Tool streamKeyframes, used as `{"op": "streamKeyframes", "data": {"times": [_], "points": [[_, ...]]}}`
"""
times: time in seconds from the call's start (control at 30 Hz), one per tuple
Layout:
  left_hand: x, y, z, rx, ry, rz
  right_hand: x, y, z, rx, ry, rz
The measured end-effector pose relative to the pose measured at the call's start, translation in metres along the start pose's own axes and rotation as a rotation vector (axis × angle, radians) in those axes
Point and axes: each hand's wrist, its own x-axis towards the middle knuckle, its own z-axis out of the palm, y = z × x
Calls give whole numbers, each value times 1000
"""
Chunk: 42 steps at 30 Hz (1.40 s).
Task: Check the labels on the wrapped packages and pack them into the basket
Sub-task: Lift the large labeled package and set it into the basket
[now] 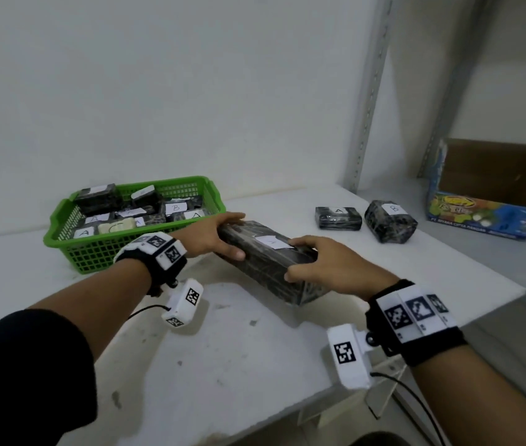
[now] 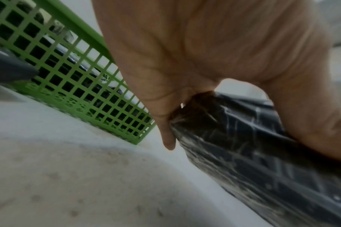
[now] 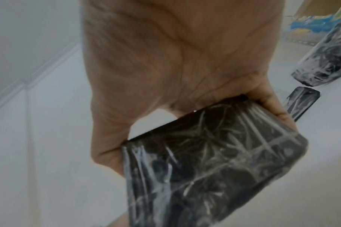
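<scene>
Wrist-worn camera units with black-and-white marker tags are seen nearest, one under each forearm. Left to right:

- Green basket (image 1: 94, 252) is set at far left on the white table (image 1: 223, 365). It is already loaded with dark wrapped packages; labels A, B and C can be read on some, others are too blurred.
- Left hand (image 1: 215, 238) is wrapped over the far-left end of the long package (image 1: 264, 265), thumb on the near side, fingers over the top. In the left wrist view the same end (image 2: 243, 145) is seen held just beside the basket wall (image 2: 68, 76), not touching.
- Long package is held by both hands low over the table, angled far-left to near-right; whether it rests on the table cannot be told. A white label (image 1: 271, 241) is on its top face, letter not legible.
- Right hand (image 1: 329, 267) is clamped on the near-right end, fingers on top, thumb on the near face.
- Package A (image 1: 338, 217) and package B (image 1: 390, 225) are lying far right on the table, just beside each other.
- Printed cardboard box (image 1: 493, 194) is seen open at far right on a metal shelf (image 1: 448, 226).
</scene>
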Motion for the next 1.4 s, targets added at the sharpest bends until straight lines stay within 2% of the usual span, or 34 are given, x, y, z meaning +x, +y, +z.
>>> {"op": "streamKeyframes", "data": {"times": [0.13,0.23,0.33,0.43,0.53,0.67,0.77,0.83,0.93,1.0,1.13,1.2,1.33,1.4], "points": [[-13,2,-11,-465,-12,37,1,2,-25,62,-66,-75],[-38,8,-14,-492,9,83,3,-6,-34,129,-150,-149],[-71,13,-18,-456,208,165,9,-20,-29,234,-158,-238],[-109,9,-29,-416,459,191,25,-34,-8,365,-38,-305],[-146,-1,-42,-428,630,132,43,-57,26,470,-5,-290],[-183,-19,-60,-436,786,83,64,-96,80,580,-28,-254],[-207,-36,-74,-455,752,106,83,-120,110,600,87,-297],[-220,-43,-82,-406,724,105,90,-137,121,638,101,-323],[-231,-54,-92,-397,878,104,105,-154,134,698,8,-327],[-233,-65,-98,-438,932,86,120,-158,145,678,-40,-330],[-231,-83,-100,-568,886,106,133,-161,161,634,-6,-332],[-229,-86,-97,-518,875,119,136,-158,165,630,19,-346],[-226,-86,-97,-420,974,94,132,-155,165,635,-100,-387],[-228,-88,-98,-448,931,94,126,-155,164,623,-157,-426]]}}
